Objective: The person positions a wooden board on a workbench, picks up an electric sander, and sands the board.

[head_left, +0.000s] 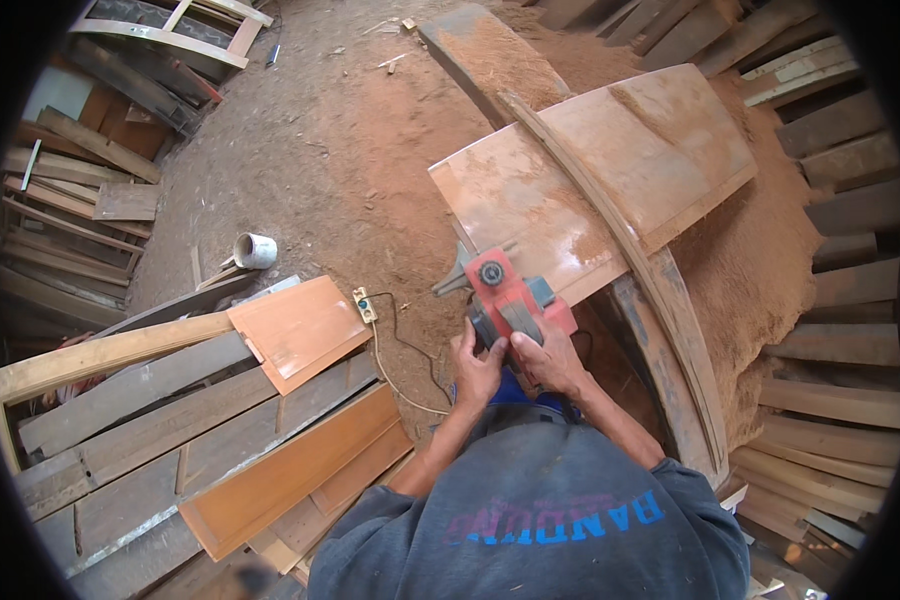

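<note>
A red electric hand planer (507,275) with a black knob is held in front of my body, at the near left end of a wide wooden panel (660,130). My left hand (478,368) is closed on the dark lower left side of the planer. On its near right side, my right hand (550,360) is wrapped round the body, thumb on top; its other fingers are mostly hidden. Under the panel lies a thick beam (490,55), and a narrow curved wooden strip (630,245) crosses over the panel. Sawdust and shavings cover parts of both.
At left, a varnished board (300,330) and an orange-brown plank (295,470) lie on stacked timber. Beside them sit a power socket strip (365,304) with trailing cords and a white bucket (256,251). Sawdust (760,290) heaps at right before curved boards (850,345).
</note>
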Demonstrator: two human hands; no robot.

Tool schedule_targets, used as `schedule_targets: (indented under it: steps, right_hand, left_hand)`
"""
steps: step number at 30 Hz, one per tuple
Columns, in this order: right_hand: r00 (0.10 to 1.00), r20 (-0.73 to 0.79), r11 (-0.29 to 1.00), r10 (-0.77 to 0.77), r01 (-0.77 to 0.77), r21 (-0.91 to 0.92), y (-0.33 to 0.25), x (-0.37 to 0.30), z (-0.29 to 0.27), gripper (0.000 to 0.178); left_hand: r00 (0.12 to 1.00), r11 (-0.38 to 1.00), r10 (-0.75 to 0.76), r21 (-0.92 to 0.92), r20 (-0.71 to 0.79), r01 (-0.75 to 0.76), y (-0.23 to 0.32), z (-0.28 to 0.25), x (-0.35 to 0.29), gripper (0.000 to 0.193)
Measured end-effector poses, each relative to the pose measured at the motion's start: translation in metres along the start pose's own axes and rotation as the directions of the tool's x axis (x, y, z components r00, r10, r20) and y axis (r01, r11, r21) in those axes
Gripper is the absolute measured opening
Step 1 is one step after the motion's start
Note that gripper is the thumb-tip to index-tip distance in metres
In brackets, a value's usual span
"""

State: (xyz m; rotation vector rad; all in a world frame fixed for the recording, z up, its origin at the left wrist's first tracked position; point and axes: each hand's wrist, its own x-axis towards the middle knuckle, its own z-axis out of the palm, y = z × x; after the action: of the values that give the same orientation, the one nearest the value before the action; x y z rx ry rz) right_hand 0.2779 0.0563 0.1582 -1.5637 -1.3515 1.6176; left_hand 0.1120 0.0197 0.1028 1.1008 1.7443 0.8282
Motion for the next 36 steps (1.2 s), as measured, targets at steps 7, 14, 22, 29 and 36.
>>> schedule_targets:
  steps: [7,14,22,29,36]
  right_hand:
    - [0.990,-0.028,0.985,-0.139,0.135,-0.103,-0.059,0.125,0.016,0.050]
    - [0.950,-0.050,0.950,-0.308,0.305,-0.062,-0.127,0.239,0.028,0.054]
    - [0.980,-0.039,0.980,-0.194,0.193,-0.039,-0.087,0.148,0.021,0.054]
    - [1.000,0.024,0.999,-0.005,0.004,0.044,-0.007,0.001,-0.004,0.045]
    - [0.999,0.037,1.000,-0.004,0.003,0.031,-0.012,0.031,0.003,0.046]
  left_hand:
    - [0.993,0.978,0.067,-0.191,-0.095,-0.085,-0.006,-0.026,0.136,0.064]
    - [0.983,0.890,0.144,-0.419,-0.118,-0.181,0.046,-0.065,0.254,0.039]
    - [0.993,0.972,0.100,-0.209,-0.064,-0.111,0.013,-0.048,0.168,0.047]
    - [0.999,1.000,0.000,-0.030,-0.051,-0.001,0.016,0.002,-0.006,0.058]
    - [0.998,0.992,-0.009,-0.127,-0.056,0.002,0.000,-0.002,0.026,0.059]
